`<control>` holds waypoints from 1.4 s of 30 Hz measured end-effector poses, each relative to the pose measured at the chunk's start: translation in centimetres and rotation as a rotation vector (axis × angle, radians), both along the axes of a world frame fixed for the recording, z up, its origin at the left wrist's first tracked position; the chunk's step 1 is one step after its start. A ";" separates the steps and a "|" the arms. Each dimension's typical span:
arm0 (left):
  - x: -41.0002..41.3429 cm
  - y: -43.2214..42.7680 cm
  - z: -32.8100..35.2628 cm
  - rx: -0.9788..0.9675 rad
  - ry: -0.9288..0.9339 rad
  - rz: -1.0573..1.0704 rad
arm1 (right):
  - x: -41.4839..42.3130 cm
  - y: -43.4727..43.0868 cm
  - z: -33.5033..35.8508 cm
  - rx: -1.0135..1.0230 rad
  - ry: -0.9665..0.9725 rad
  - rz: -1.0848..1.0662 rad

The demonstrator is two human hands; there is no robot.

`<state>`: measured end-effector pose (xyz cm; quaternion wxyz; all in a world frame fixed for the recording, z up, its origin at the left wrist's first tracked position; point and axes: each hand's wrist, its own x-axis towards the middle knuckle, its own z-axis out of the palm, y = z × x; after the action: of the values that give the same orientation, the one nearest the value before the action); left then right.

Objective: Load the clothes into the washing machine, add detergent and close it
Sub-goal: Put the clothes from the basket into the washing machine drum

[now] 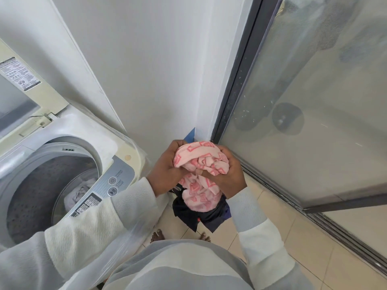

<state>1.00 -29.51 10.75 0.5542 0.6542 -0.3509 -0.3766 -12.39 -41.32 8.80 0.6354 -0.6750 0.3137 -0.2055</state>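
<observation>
Pink-and-white patterned fabric bundle (199, 170), clamped in curled fingers of left hand (165, 170) and right hand (229, 176) above tiled floor (272, 237) off front-right corner of white top-load washing machine (94, 130), trails loose dark navy garment (201, 216), likely to drop or snag the rim.

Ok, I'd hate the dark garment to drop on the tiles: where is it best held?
Probably its sagging bottom folds, from underneath. The dark garment hangs loose below the pink cloth that the left hand and right hand bunch from the sides, so fingers cupped under it would gather it into the bundle.
</observation>
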 end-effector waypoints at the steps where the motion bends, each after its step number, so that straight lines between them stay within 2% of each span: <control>1: 0.7 0.3 -0.1 0.055 -0.076 -0.059 | -0.1 0.0 -0.1 -0.017 0.016 -0.023; 4: 2.2 0.7 -0.5 0.115 -0.353 -0.252 | -0.2 0.3 0.7 -0.211 0.087 -0.017; 6: 1.9 0.6 -0.2 0.148 -0.513 -0.270 | 0.0 0.7 1.5 -0.370 0.168 0.038; 7: 1.5 0.5 0.0 0.154 -0.531 -0.237 | 0.2 0.9 2.0 -0.389 0.180 0.080; 11: 1.5 0.4 0.6 0.113 -0.293 -0.040 | -0.4 0.8 3.5 -0.186 0.114 0.197; 14: 2.3 0.3 0.6 0.074 -0.101 0.025 | -1.3 0.1 3.6 -0.221 0.146 0.105; 16: 2.3 0.4 0.6 0.030 0.002 0.022 | -1.3 -0.1 3.3 -0.208 0.154 0.085; 19: 1.8 0.2 0.8 -0.068 0.147 -0.051 | -1.0 -0.1 2.0 -0.095 0.048 0.166; 22: 1.5 -0.3 0.8 -0.084 0.149 -0.114 | -0.8 -0.6 1.3 -0.146 0.041 0.113; 26: 2.3 -0.6 0.7 -0.066 -0.046 -0.203 | -0.5 -1.2 1.4 -0.227 0.114 0.079; 29: 2.6 -0.8 0.7 -0.065 -0.173 -0.307 | 0.2 -0.3 2.6 -0.210 0.106 0.007; 30: 2.4 -0.9 0.6 -0.072 -0.281 -0.331 | 0.5 -0.3 3.0 -0.303 0.163 0.020; 32: 1.8 -1.0 0.9 -0.028 -0.661 -0.308 | 0.7 -0.1 3.9 -0.539 0.302 0.096; 33: 1.6 -1.1 0.8 0.010 -0.818 -0.269 | 0.8 0.0 4.3 -0.582 0.331 0.120; 34: 1.5 -1.2 0.7 0.040 -0.881 -0.232 | 0.8 0.2 4.7 -0.576 0.314 0.138; 36: 1.9 -1.5 0.5 0.097 -0.895 -0.168 | 0.8 0.5 5.3 -0.472 0.201 0.144; 38: 2.8 -1.6 0.4 0.109 -0.819 -0.095 | 0.3 0.3 5.6 -0.269 0.025 0.094; 40: 3.5 -1.4 0.8 0.071 -0.508 -0.030 | -0.6 -0.5 4.9 -0.225 -0.054 0.007; 42: 3.6 -1.1 1.4 0.042 -0.248 0.006 | -1.2 -1.0 4.2 -0.225 -0.039 -0.043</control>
<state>4.58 -30.62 12.10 0.4939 0.7081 -0.4069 -0.2984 -13.60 -42.30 13.04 0.5571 -0.7311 0.2905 -0.2659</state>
